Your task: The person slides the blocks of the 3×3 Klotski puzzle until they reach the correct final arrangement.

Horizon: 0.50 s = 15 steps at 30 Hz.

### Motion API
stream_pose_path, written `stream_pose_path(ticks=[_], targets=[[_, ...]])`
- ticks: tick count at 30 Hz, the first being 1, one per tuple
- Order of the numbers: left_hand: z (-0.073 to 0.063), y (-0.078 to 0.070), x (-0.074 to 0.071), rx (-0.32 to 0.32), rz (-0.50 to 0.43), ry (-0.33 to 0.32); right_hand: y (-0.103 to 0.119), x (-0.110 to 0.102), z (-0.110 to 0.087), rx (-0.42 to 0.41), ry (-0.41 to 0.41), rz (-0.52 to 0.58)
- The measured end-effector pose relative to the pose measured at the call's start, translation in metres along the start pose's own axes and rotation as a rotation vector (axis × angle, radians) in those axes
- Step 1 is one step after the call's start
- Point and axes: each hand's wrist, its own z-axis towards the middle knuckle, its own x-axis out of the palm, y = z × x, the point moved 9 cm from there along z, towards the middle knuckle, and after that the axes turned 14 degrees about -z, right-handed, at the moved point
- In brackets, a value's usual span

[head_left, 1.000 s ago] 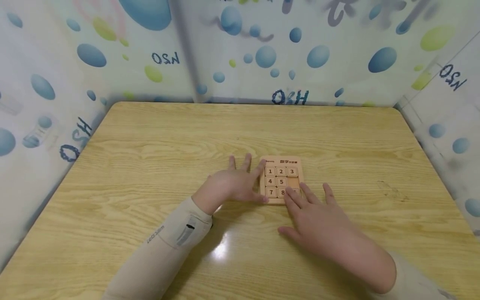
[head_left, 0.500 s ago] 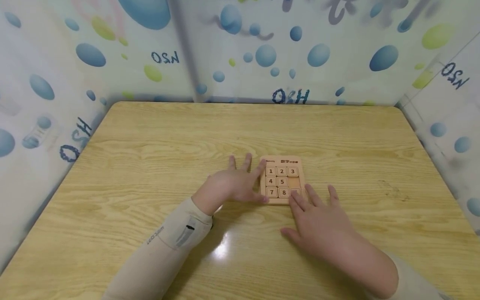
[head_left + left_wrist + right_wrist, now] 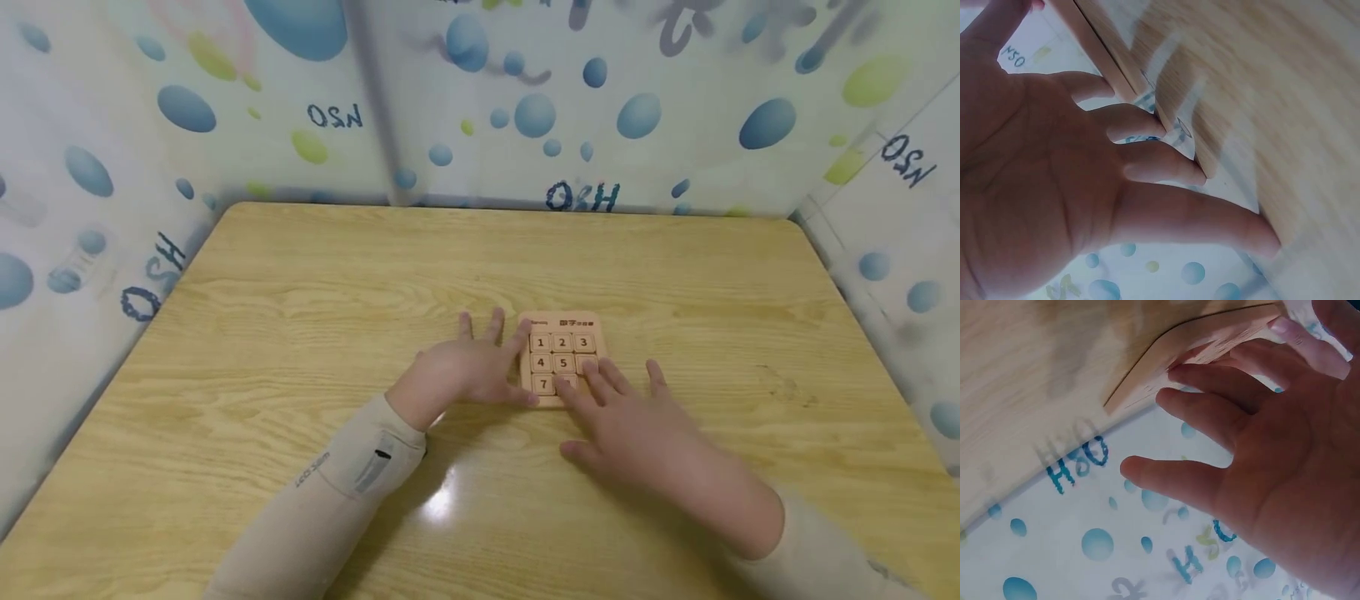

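Observation:
A small wooden number slide puzzle lies flat on the table in the head view, its tiles in three rows. My left hand rests against its left side with fingers spread, thumb at the lower left corner and index finger near the upper left one. The palm and straight fingers show in the left wrist view. From the lower right my right hand reaches over the board. One fingertip is on the 8 tile, another on the tile right of the 5 tile. Those fingers hide the bottom right corner.
The wood-grain table extends around the puzzle on all sides. Behind it and along both sides stand pale walls with blue and green bubble prints. A bright light reflection shows on the near tabletop.
A tile has slid up into the gap right of the 5. My right hand has shifted slightly left, a fingertip now over the 8. The left hand stays where it was.

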Motion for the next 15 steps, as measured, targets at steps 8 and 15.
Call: stream_pose_path(ticks=[8,15], targets=[[-0.001,0.0,-0.001,-0.004,0.004,-0.005,-0.003,-0.004,-0.009,0.028,0.001,-0.055],[-0.002,0.0,0.0,-0.004,-0.006,0.004,-0.011,-0.002,-0.017,0.056,0.017,-0.072]])
